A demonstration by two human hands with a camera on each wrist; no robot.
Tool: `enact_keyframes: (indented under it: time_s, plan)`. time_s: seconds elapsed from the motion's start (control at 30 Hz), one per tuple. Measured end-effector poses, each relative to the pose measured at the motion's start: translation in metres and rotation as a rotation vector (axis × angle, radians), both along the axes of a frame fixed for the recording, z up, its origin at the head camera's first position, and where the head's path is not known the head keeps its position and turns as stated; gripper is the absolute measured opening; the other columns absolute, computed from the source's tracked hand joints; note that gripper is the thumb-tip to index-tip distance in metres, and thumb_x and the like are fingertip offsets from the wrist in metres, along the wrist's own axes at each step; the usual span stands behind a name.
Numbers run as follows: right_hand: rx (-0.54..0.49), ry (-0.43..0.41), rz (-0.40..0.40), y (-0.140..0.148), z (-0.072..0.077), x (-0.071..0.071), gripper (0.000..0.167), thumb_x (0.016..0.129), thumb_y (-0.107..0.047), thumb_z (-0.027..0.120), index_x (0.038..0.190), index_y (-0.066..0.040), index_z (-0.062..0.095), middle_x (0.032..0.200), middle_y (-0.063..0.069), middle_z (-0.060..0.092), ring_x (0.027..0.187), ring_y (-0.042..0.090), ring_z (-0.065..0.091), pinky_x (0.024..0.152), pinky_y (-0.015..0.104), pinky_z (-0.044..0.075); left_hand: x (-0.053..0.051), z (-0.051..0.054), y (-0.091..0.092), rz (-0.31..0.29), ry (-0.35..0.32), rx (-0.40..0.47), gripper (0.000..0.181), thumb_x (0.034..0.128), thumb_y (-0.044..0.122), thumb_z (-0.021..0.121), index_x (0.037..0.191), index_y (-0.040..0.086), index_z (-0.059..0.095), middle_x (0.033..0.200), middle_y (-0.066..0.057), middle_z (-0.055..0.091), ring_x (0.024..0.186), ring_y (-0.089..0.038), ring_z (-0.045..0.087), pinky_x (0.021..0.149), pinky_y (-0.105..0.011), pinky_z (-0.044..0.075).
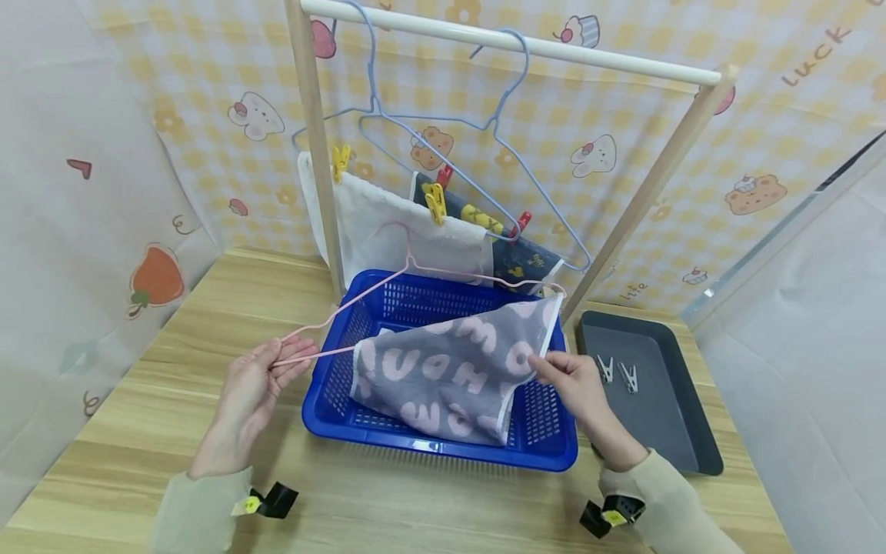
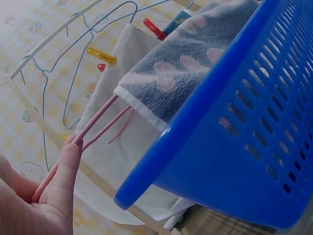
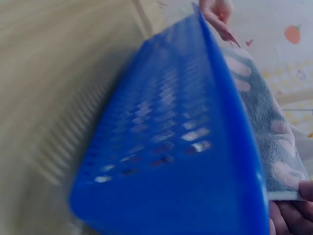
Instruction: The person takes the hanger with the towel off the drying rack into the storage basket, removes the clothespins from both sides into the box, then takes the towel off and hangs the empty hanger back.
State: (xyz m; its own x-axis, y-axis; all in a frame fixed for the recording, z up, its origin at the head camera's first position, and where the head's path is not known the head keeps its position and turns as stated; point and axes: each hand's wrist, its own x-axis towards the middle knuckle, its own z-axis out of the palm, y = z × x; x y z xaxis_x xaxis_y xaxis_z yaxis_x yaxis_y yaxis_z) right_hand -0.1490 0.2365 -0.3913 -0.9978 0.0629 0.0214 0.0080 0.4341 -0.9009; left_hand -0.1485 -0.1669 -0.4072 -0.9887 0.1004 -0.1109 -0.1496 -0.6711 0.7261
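Observation:
A pink hanger [image 1: 367,292] is held over the basket, its hook pointing toward the rack. My left hand [image 1: 259,382] grips the hanger's left end, where its top and bottom bars meet. Over the bottom bar hangs a grey towel [image 1: 429,369] with pink letters, also seen in the left wrist view as grey towel cloth [image 2: 171,78]. On the other side, my right hand [image 1: 571,385] pinches the towel's right edge between thumb and fingers. Below lies a blue basket [image 1: 443,450] with slotted walls; the towel covers much of its inside.
Behind the basket stands a rack [image 1: 512,40] with two blue hangers [image 1: 529,165]. A white towel [image 1: 394,204] and a dark patterned cloth [image 1: 536,258] hang there, clipped by yellow pegs [image 1: 434,202] and red pegs [image 1: 521,225]. A grey tray [image 1: 664,415] holds two clips [image 1: 627,378] at right.

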Motion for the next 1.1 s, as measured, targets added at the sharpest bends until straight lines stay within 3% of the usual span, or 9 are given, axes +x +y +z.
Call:
enact_keyframes:
  time_s: [0.13,0.27,0.47,0.6,0.67,0.77,0.83,1.0,1.1]
  plan:
    - [0.06,-0.009,0.125,0.003,-0.005,0.012,0.025,0.087,-0.015,0.067,0.072,0.005,0.068,0.066,0.006,0.064,0.065,0.011,0.058,0.061,0.025,0.051,-0.001,-0.001,0.0,0.002,0.011,0.016,0.041,0.1024,0.009,0.031,0.093,0.003,0.07,0.09,-0.013,0.071,0.086,-0.02,0.069,0.076,-0.025,0.055]
    - [0.009,-0.057,0.192,0.004,-0.004,0.013,0.018,0.087,-0.011,0.067,0.089,0.007,0.07,0.08,0.013,0.069,0.071,0.013,0.064,0.066,0.03,0.055,-0.001,-0.001,-0.001,-0.006,0.018,0.031,0.041,0.1023,0.009,0.03,0.093,0.002,0.07,0.09,-0.014,0.071,0.086,-0.021,0.069,0.077,-0.026,0.055]
    - [-0.311,-0.118,-0.003,0.003,0.006,-0.005,0.035,0.091,-0.009,0.061,0.118,0.011,0.051,0.086,-0.006,0.069,0.082,0.004,0.063,0.074,0.022,0.054,-0.001,-0.002,-0.001,-0.024,0.032,0.034,0.04,0.1024,0.008,0.03,0.094,0.0,0.069,0.09,-0.016,0.071,0.085,-0.022,0.069,0.077,-0.026,0.055]
    - [-0.469,-0.146,-0.111,0.003,0.013,-0.017,0.02,0.092,-0.009,0.06,0.109,0.0,0.058,0.08,-0.012,0.066,0.076,0.002,0.06,0.068,0.018,0.052,0.0,-0.002,-0.001,-0.041,0.037,0.02,0.04,0.1025,0.008,0.03,0.095,0.001,0.069,0.091,-0.015,0.071,0.086,-0.022,0.069,0.077,-0.026,0.055]
    - [-0.454,-0.154,-0.13,0.002,0.011,-0.019,0.004,0.091,-0.01,0.062,0.092,-0.008,0.065,0.074,-0.012,0.066,0.069,0.002,0.059,0.062,0.017,0.049,0.0,-0.002,0.0,-0.042,0.029,0.012,0.04,0.1025,0.008,0.03,0.094,0.001,0.069,0.09,-0.015,0.071,0.086,-0.021,0.069,0.077,-0.025,0.055]
    - [-0.398,-0.161,-0.133,0.001,0.006,-0.017,0.012,0.088,-0.01,0.065,0.078,-0.017,0.067,0.07,-0.01,0.067,0.065,0.003,0.06,0.059,0.018,0.049,0.0,-0.001,0.001,-0.032,0.003,0.007,0.04,0.1024,0.009,0.031,0.093,0.002,0.07,0.09,-0.014,0.071,0.086,-0.02,0.069,0.077,-0.025,0.055]
    - [-0.321,-0.16,-0.118,0.001,0.002,-0.013,0.002,0.086,-0.011,0.068,0.087,-0.011,0.07,0.075,-0.008,0.068,0.069,0.004,0.063,0.063,0.019,0.051,0.0,0.0,0.002,-0.022,-0.009,0.013,0.041,0.1024,0.009,0.031,0.093,0.003,0.07,0.09,-0.014,0.071,0.086,-0.02,0.069,0.077,-0.025,0.055]
    - [-0.114,-0.178,-0.043,0.002,-0.003,0.003,0.037,0.08,-0.013,0.074,0.109,0.008,0.061,0.093,0.008,0.07,0.079,0.01,0.063,0.07,0.023,0.052,-0.001,-0.001,0.002,0.002,-0.017,0.038,0.041,0.1022,0.009,0.031,0.092,0.002,0.07,0.089,-0.014,0.071,0.085,-0.021,0.069,0.076,-0.026,0.055]
    - [-0.028,-0.204,0.052,0.004,-0.003,0.011,0.04,0.078,-0.015,0.075,0.108,0.009,0.061,0.098,0.015,0.068,0.082,0.014,0.062,0.071,0.026,0.051,-0.002,-0.002,0.001,0.007,-0.004,0.049,0.041,0.1022,0.008,0.031,0.092,0.001,0.07,0.089,-0.015,0.071,0.085,-0.021,0.069,0.076,-0.026,0.055]
